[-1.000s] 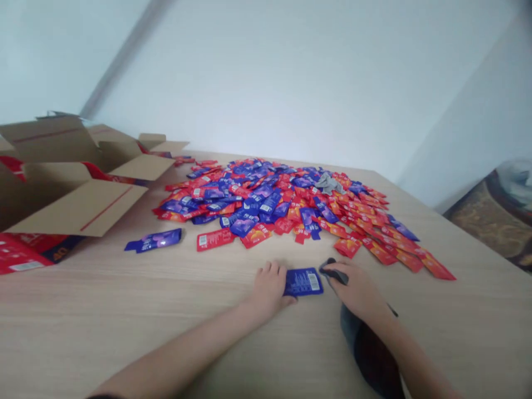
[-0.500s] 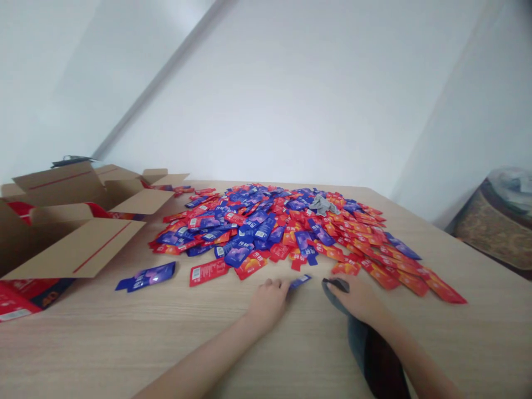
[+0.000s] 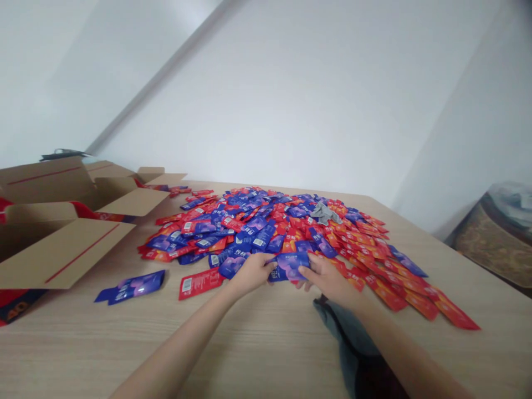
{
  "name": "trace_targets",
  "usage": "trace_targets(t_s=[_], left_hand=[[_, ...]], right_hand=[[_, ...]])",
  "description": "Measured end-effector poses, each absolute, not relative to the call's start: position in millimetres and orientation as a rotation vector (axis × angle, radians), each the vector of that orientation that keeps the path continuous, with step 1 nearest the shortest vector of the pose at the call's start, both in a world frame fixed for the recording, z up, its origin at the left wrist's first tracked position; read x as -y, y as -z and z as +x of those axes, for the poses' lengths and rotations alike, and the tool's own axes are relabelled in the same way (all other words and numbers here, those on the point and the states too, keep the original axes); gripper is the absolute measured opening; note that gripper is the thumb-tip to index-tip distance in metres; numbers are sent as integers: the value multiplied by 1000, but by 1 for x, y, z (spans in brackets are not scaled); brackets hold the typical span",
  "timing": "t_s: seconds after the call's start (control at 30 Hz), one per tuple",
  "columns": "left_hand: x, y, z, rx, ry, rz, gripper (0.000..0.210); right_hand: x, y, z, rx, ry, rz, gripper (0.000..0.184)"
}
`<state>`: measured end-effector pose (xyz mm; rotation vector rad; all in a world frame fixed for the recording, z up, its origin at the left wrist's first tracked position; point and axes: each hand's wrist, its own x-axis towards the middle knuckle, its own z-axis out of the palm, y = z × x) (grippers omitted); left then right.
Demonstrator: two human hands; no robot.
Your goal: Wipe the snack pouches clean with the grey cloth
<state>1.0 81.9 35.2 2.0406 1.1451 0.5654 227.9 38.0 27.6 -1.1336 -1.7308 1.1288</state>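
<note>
Up comes the purple packet [image 3: 290, 266], pinched by left hand [image 3: 256, 271] and right hand [image 3: 328, 275]; dark fabric [image 3: 351, 332] below, sachet pile [image 3: 253, 221] behind.

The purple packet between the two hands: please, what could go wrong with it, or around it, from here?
The left hand and right hand hold the purple packet near opposite ends, so an uneven pull might crease it. The loose pile of packets lies close beyond; a bump could perhaps slide some out of place. The grey-blue cloth beside the right forearm might catch on it.
</note>
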Motion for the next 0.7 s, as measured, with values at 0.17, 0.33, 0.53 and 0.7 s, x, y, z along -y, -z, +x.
trace_targets(t_s=[0.17,0.33,0.53,0.7], left_hand=[[-118,-56,-5,-1084,-600,1917,32],[-186,-58,-9,-1184,-649,1757,40],[-284,-49,-17,-1474,-685,1679,32],[-340,-36,-23,-1745,-709,1720,37]], right_hand=[[-110,-33,212,1753,-913,-1207,34],[-192,-45,196,1809,-774,-1328,21],[-295,-49,178,1909,-513,-1552,39],[-343,-31,179,2062,-194,-1817,29]])
